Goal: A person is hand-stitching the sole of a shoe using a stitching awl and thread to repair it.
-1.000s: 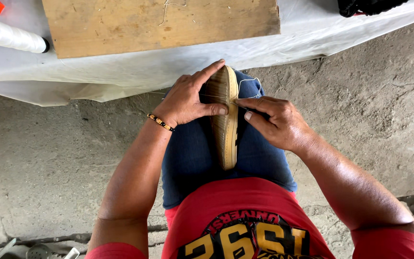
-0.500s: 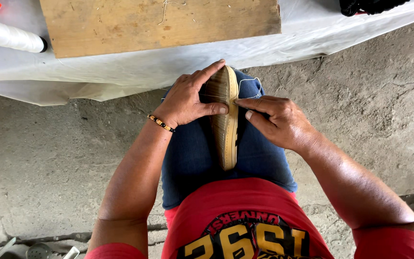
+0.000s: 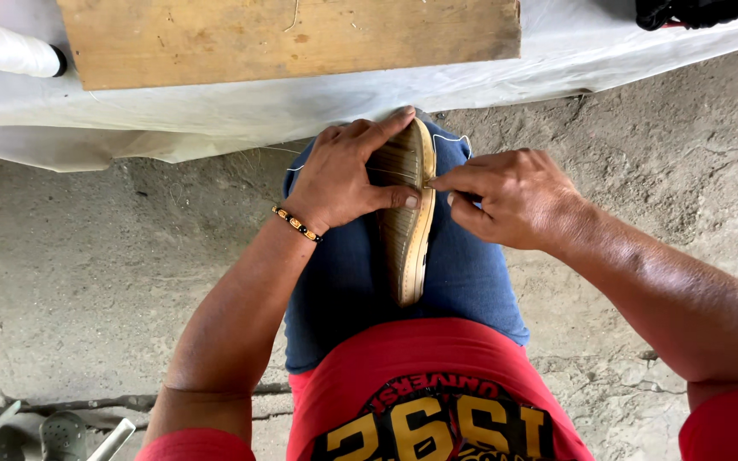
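A tan woven shoe sole stands on its edge between my knees, resting on my blue jeans. My left hand, with a beaded bracelet at the wrist, grips the sole's upper half from the left, thumb across it. My right hand pinches at the sole's rim from the right with fingertips closed; a thin white thread loops from there over the knee. Whether a needle sits in the fingers I cannot tell.
A wooden board lies on a white plastic sheet ahead of my knees, with a white roll at the left and a black object at the top right. Metal tools lie on the concrete floor at the bottom left.
My right hand has shifted slightly up along the sole's rim. The left hand keeps its grip.
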